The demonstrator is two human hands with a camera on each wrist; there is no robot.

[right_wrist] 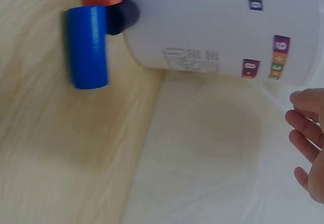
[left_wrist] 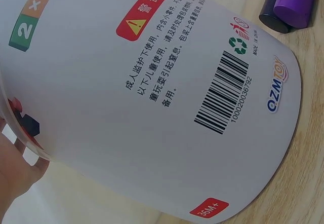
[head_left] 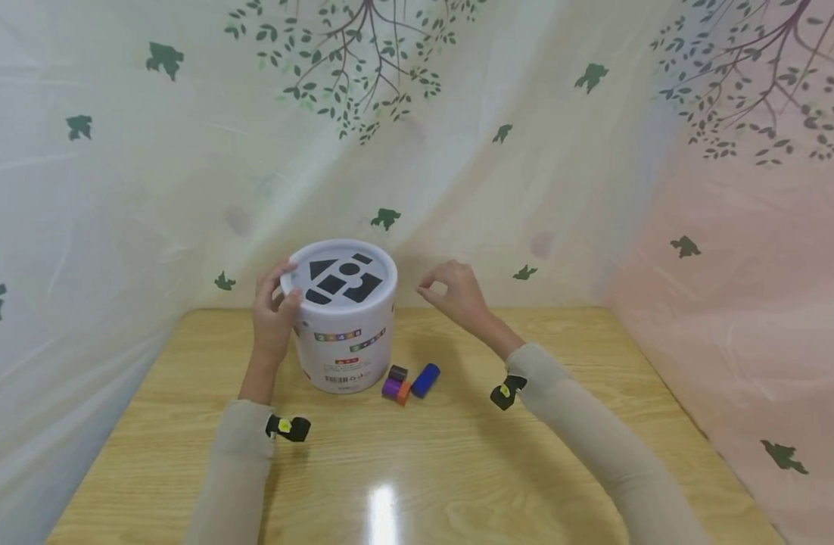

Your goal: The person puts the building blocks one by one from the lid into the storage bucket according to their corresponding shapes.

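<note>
So my left hand is clamped on the rim of this white bucket, thumb to the near side and fingers further round, probably so the thing doesn't slide or tip on me. The bucket stands upright close to the far edge of the table, left of that edge's middle, and its lid with the cutouts faces up, so I get a good look at every shape. My right hand hangs in the air to the right of the rim, thumb and finger curled together at the tips with nothing I can see between them. Purple, orange and black blocks bunch up beside the bucket's base, on the right, and a blue cylinder lies on its side just past them, I guess to stay handy for that right hand.
</note>
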